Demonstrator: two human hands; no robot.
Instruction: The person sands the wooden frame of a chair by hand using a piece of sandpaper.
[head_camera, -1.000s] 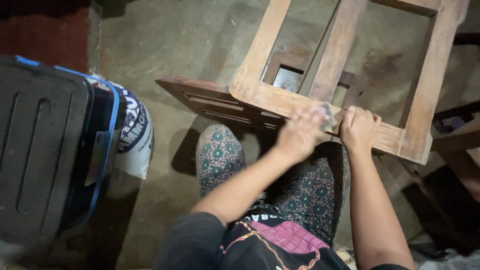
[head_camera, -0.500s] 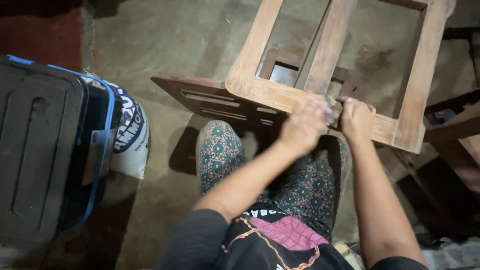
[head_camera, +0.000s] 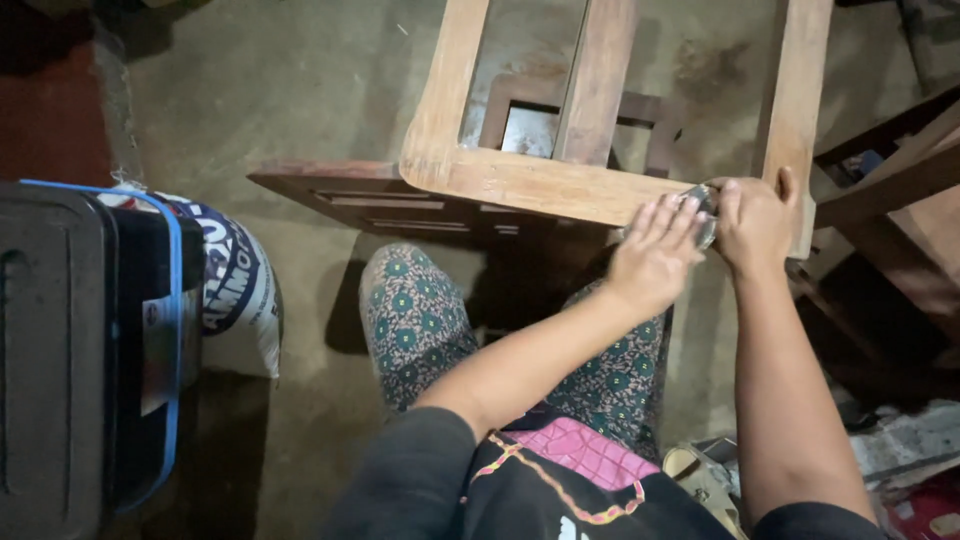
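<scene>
A light wooden frame (head_camera: 520, 185) rests across my knees, its rails running away from me over the concrete floor. My left hand (head_camera: 655, 255) presses flat on the frame's near rail with a small grey piece of sandpaper (head_camera: 703, 212) under its fingertips. My right hand (head_camera: 755, 225) grips the near right corner of the frame, thumb hooked over the side rail, and touches the same grey piece. Both hands meet at that corner.
A darker carved wooden panel (head_camera: 380, 200) lies on the floor under the frame. At left stand a black container with a blue rim (head_camera: 90, 350) and a white printed sack (head_camera: 235, 290). More dark wooden pieces (head_camera: 890, 170) crowd the right side.
Both hands have slid right along the near rail to the frame's right corner. The view shifted, so the frame sits higher and further left in the picture.
</scene>
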